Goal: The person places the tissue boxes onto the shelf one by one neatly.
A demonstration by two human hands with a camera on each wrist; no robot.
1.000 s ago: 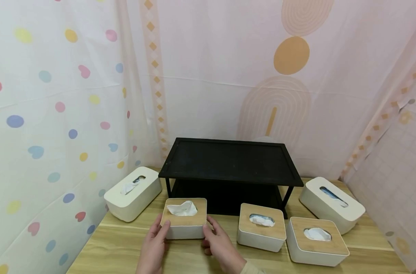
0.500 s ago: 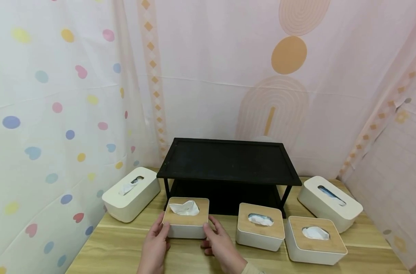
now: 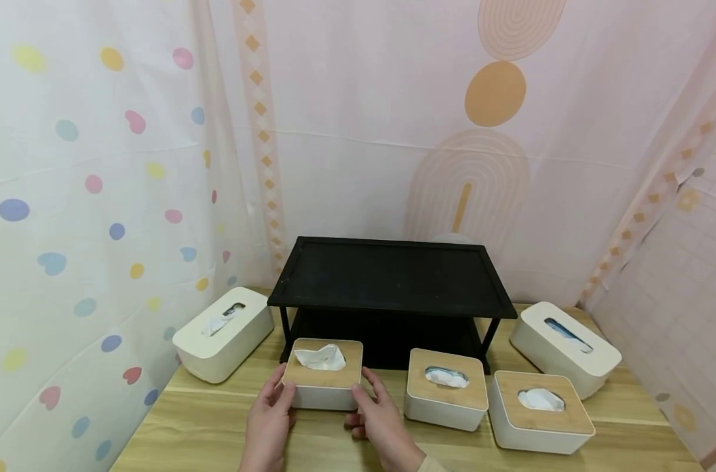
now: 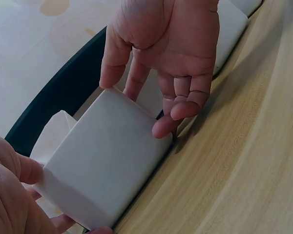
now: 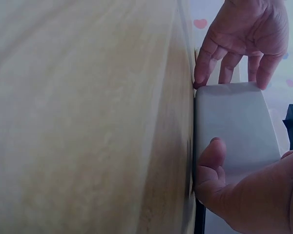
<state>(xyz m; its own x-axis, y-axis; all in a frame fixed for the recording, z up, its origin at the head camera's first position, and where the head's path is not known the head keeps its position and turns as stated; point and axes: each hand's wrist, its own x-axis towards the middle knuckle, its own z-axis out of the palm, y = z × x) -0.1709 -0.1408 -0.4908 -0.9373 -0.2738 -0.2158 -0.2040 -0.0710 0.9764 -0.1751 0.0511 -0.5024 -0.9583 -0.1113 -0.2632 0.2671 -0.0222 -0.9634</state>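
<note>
A white tissue box [image 3: 324,397] with a wood-coloured lid and a white tissue poking out of its slot is in front of the black stand [image 3: 387,275]. My left hand [image 3: 267,417] holds its left end, thumb at the near top edge and fingers along the side. From the other end my right hand [image 3: 384,419] grips it, thumb at the near right corner. The box's plain white near side [image 4: 105,156] faces the left wrist view, with both hands at its ends. In the right wrist view the same white side [image 5: 237,122] stands beside the table surface.
Two more wood-lidded tissue boxes [image 3: 446,390] [image 3: 541,413] are on the table to the right. Taller all-white tissue boxes stand at the left [image 3: 223,335] and far right [image 3: 564,347]. Patterned curtains [image 3: 358,118] hang behind the wooden table [image 3: 204,426].
The held tissue box has slid a little to the right along the stand's front, and both hands have moved with it. The head view has shifted slightly. The other boxes have stayed put.
</note>
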